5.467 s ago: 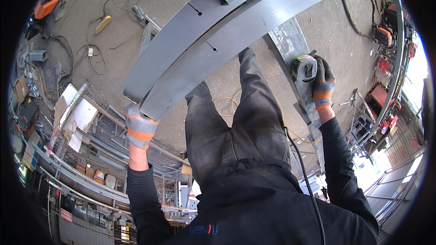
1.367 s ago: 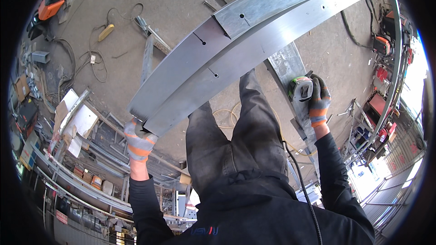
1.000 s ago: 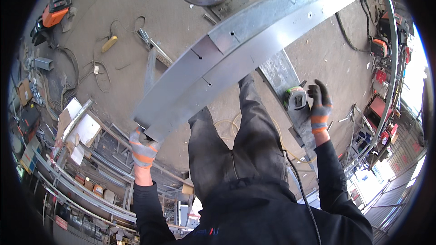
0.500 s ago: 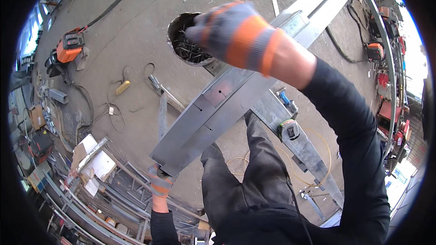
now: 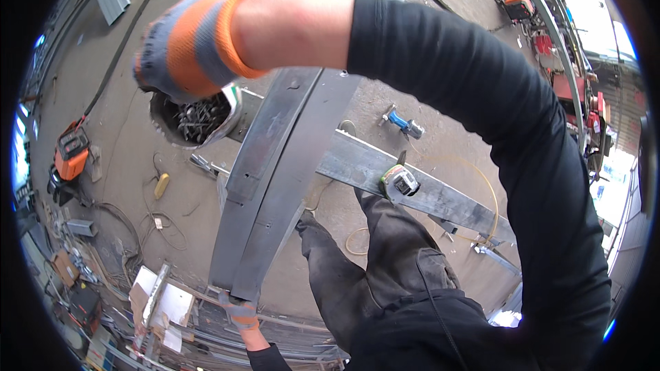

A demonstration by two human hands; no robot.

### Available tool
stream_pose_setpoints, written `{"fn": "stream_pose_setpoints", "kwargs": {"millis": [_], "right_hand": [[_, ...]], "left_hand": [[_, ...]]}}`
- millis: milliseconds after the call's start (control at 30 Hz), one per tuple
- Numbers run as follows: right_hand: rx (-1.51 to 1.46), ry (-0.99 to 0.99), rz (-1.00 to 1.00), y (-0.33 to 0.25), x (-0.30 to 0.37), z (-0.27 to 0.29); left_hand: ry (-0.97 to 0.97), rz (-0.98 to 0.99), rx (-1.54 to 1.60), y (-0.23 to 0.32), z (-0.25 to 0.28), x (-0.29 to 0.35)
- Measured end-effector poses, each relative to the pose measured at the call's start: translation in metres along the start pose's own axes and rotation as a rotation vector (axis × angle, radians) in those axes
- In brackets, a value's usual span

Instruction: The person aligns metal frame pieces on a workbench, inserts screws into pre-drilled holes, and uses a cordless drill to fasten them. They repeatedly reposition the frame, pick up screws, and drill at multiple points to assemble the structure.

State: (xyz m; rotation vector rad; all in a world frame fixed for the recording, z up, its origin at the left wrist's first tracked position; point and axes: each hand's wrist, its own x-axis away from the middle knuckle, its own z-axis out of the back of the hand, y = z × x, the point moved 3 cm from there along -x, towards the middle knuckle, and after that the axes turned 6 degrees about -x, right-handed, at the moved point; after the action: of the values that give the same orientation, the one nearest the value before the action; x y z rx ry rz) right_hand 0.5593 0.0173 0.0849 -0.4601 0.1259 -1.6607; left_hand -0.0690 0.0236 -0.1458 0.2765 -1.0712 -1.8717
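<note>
My right hand (image 5: 180, 51), in a grey and orange striped glove, is closed above the far rim of a round bucket (image 5: 237, 113) of dark metal fasteners (image 5: 203, 118). Its fingertips are hidden, so what it holds, if anything, does not show. A long grey steel beam (image 5: 275, 165) with small holes runs away from me under my right forearm. At its near end, my gloved left hand (image 5: 240, 313) grips the beam's edge. A second steel beam (image 5: 364, 159) lies crosswise beneath, bearing a green and black tape measure (image 5: 399, 183).
A blue power tool (image 5: 402, 124) lies beyond the cross beam. To the left are an orange and black machine (image 5: 71, 154), a yellow object (image 5: 161, 185) and loose cables. Metal stock and boards (image 5: 172, 302) crowd the near left. Red equipment (image 5: 570, 93) lines the right side.
My right hand has moved left, from the bucket's right side to above its far left rim. The view has turned, so the long beam points more straight ahead. My left hand stays at its end.
</note>
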Motion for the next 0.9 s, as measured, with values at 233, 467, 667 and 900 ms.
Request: {"fn": "stream_pose_setpoints", "kwargs": {"millis": [233,467,667,900], "right_hand": [[0.200,-0.212,0.184,-0.010,-0.054,-0.023],[0.196,-0.195,0.260,-0.012,-0.083,-0.078],[0.078,-0.209,0.122,-0.015,-0.049,-0.037],[-0.450,0.430,0.100,0.057,0.109,0.006]], "left_hand": [[-0.020,-0.073,-0.213,0.013,0.008,-0.005],[-0.038,0.152,-0.079,-0.017,0.022,0.004],[-0.158,0.009,-0.129,0.021,0.015,-0.014],[-0.148,0.017,-0.105,-0.005,0.011,-0.012]]}}
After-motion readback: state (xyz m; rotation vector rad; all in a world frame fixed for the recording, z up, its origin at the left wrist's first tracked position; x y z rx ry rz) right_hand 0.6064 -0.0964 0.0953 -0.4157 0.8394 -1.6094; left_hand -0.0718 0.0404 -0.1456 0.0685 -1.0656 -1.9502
